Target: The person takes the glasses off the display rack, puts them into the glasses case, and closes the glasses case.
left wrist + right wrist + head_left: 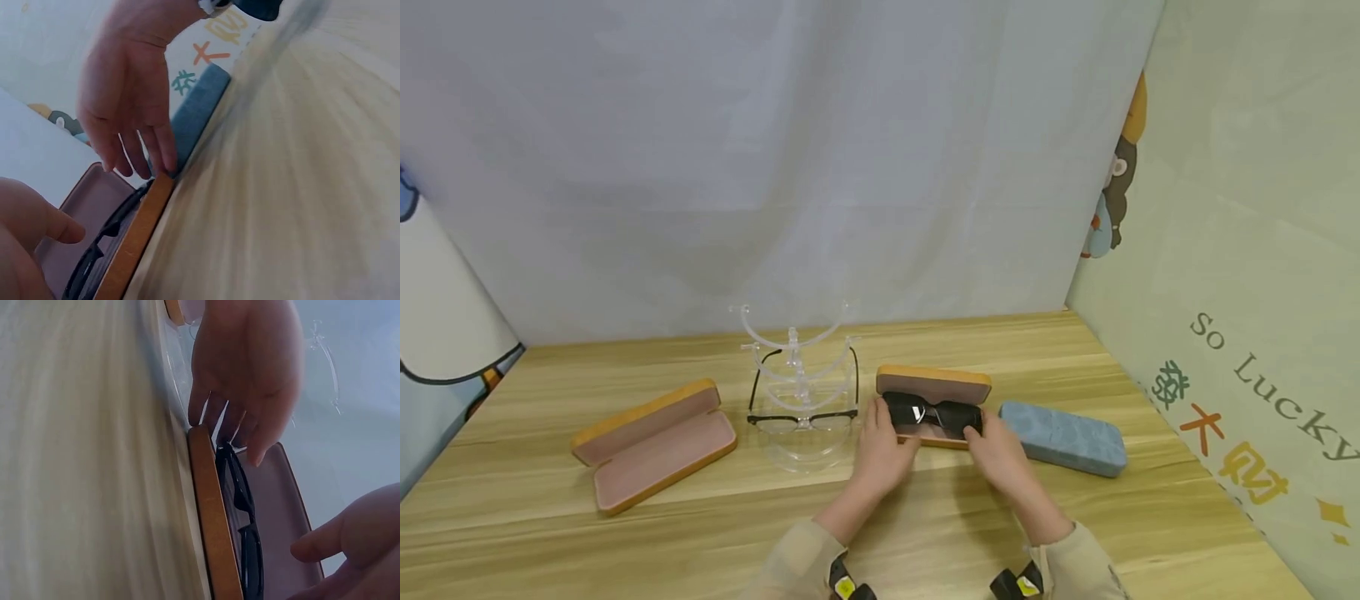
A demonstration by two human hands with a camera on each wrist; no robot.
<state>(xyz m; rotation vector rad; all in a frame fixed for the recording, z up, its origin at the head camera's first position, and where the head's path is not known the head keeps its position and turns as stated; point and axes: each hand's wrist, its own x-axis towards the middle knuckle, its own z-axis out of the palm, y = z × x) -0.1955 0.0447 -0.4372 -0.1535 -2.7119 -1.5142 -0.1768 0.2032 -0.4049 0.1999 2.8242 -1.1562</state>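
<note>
A pair of black sunglasses (934, 414) lies in an open orange-brown glasses case (936, 372) with a pinkish lining. My left hand (880, 450) is at the left end of this case, its fingers fairly straight beside the sunglasses. At the other end is my right hand (1002, 454), thumb near the right lens. In the left wrist view, the right hand (128, 106) reaches down with extended fingers at the case's end. The right wrist view shows the left hand (247, 375) likewise, fingertips right at the sunglasses' corner.
A clear display stand (801, 379) holds black-framed eyeglasses (805, 421) left of the hands. Further left, another orange case (662, 462) lies open. A closed blue case (1063, 437) sits just right of the right hand. Curtains (775, 167) rise behind the wooden table (700, 542).
</note>
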